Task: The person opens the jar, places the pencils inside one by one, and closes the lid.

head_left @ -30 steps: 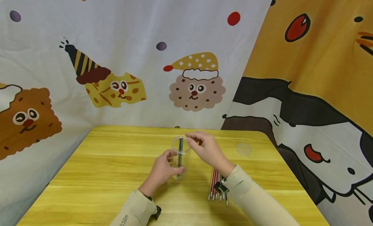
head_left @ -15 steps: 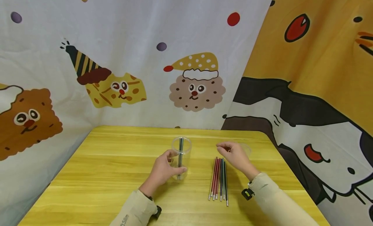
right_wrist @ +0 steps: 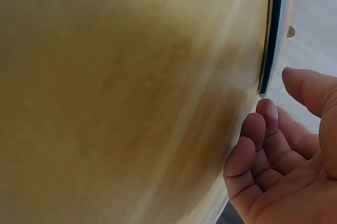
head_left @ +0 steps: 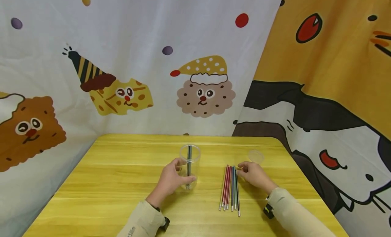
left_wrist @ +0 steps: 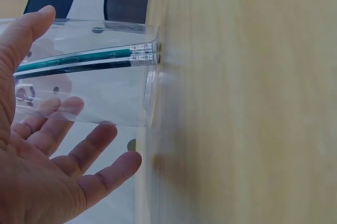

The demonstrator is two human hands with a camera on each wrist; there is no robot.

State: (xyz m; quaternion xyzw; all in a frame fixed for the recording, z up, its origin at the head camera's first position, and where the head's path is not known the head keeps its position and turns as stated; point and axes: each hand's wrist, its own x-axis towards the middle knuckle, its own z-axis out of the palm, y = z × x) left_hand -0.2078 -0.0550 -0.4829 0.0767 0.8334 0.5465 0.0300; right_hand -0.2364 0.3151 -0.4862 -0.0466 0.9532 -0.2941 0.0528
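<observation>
A clear plastic cup (head_left: 196,166) stands upright on the table, its wide rim facing up. Two dark green pencils (head_left: 188,170) lean inside it, with their eraser ends down at the base in the left wrist view. My left hand (head_left: 171,176) holds the cup from the left, thumb on one side and fingers on the other. A row of red, blue and dark pencils (head_left: 229,189) lies to the right of the cup, erasers towards me. Beside the far end of that row is my right hand (head_left: 255,176); its thumb and fingertips are apart around a dark pencil's tip (right_wrist: 263,89).
A round clear lid (head_left: 256,157) lies flat on the table behind my right hand. The wooden table (head_left: 116,182) ends at a white cartoon-printed curtain (head_left: 137,33) at the back, with a more colourful cloth (head_left: 330,104) on the right.
My right hand has gone from the cup's rim out to the right, then down to the far end of the pencil row. The left hand keeps its hold on the cup.
</observation>
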